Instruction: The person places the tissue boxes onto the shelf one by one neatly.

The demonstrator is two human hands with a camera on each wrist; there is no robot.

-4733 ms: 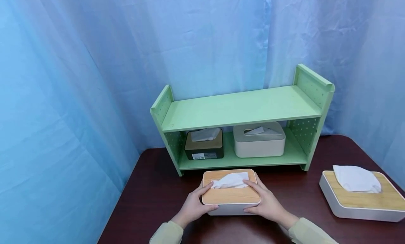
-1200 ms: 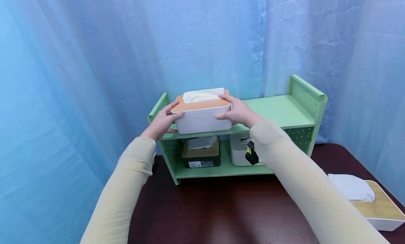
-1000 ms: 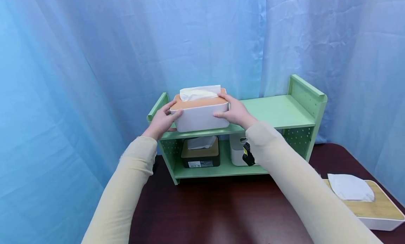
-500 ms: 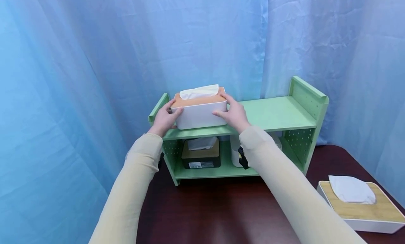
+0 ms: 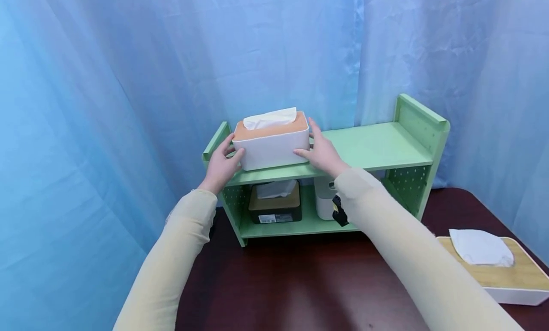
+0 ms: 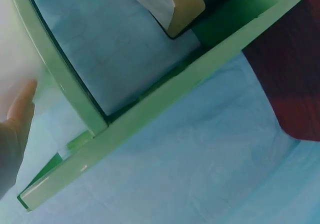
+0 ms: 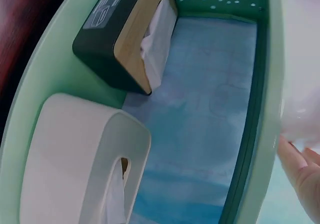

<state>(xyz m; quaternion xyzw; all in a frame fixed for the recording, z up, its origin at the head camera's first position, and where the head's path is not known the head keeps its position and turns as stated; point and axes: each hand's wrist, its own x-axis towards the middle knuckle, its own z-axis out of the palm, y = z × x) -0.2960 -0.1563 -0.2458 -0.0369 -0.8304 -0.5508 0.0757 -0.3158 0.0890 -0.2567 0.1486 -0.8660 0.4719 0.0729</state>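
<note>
I see the white tissue box point(image 5: 274, 149) on the top board of the green shelf point(image 5: 381, 144), over toward its left end, tissue poking up. Here's the left hand point(image 5: 220, 168) at one end, the right hand point(image 5: 323, 152) at the other, thumbs and fingers spread apart, nothing clamped; whether the fingertips touch, I can't tell from my feed. Below, a dark box point(image 5: 275, 203) sits left of a pale box point(image 5: 324, 203), partly behind the right sleeve point(image 5: 394, 226).
</note>
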